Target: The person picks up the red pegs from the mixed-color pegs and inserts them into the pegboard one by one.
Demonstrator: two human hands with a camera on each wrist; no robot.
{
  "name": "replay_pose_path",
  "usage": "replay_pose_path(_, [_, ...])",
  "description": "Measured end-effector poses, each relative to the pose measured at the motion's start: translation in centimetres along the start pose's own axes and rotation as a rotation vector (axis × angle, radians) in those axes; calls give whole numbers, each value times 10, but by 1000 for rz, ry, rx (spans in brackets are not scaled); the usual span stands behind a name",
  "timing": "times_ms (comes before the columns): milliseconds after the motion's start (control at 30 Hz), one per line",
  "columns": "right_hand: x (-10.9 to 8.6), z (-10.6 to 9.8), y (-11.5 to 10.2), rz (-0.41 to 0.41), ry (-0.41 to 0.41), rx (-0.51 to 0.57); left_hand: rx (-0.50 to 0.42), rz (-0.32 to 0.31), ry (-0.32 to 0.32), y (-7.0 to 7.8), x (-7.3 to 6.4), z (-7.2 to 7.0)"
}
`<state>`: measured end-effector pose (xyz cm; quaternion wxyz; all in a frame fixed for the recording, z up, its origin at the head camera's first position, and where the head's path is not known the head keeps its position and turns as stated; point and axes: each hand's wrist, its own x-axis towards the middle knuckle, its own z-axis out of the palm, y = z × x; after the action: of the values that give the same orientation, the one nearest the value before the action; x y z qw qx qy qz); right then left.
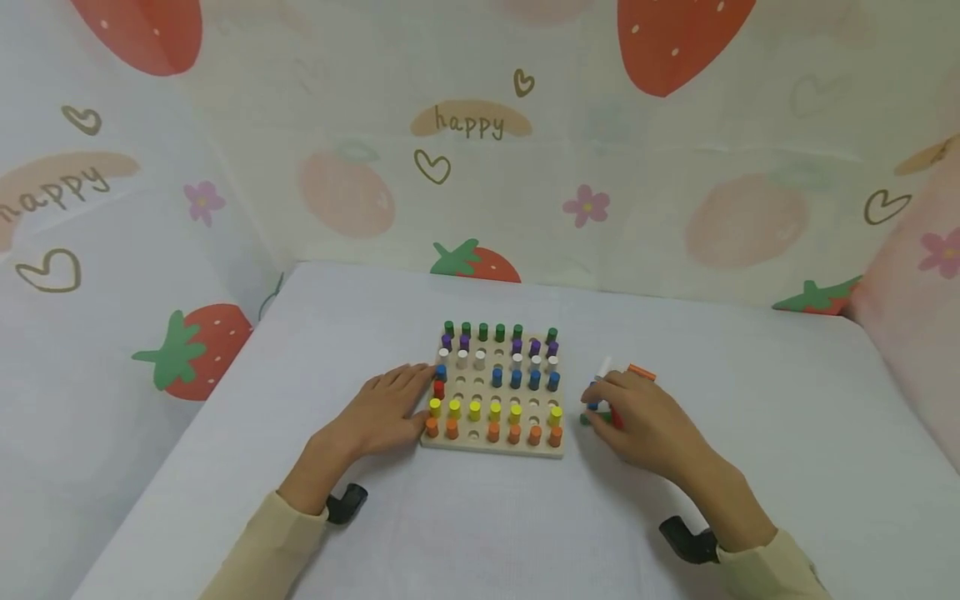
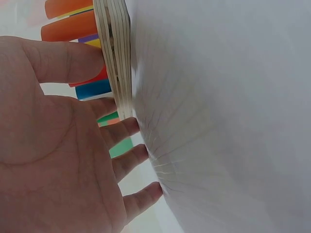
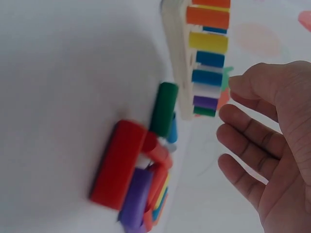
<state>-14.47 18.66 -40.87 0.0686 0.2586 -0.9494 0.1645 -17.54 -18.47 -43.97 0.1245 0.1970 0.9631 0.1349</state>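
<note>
I find a square wooden pegboard on the white cloth-covered table, its round holes in rows sorted by colour. From its far edge to its near edge it holds six green pegs, five purple pegs, six white pegs, five blue pegs, one red peg, six yellow pegs and six orange pegs. Holes show in every row. The pegs are smooth, flat-ended cylinders standing upright; the pegboard is pale, with a layered edge.

At the pegboard's left edge, the left hand lies with fingers spread and extended, touching the side and gripping nothing. Right of the pegboard, the right hand is above a pile of loose pegs in mixed colours, lying on their sides; its fingers are loosely bent, thumb apart, with no peg between them.
</note>
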Motion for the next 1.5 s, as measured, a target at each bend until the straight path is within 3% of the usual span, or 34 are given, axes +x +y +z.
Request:
replay_pose_path(567, [-46, 4, 23, 169, -85, -18, -14, -15, 2, -2, -3, 6])
replay_pose_path(1033, [-69, 3, 33, 200, -81, -33, -7, -5, 8, -2, -1, 5])
replay_pose_path(1500, [-75, 3, 37, 222, -117, -57, 0, 2, 7, -1, -1, 4])
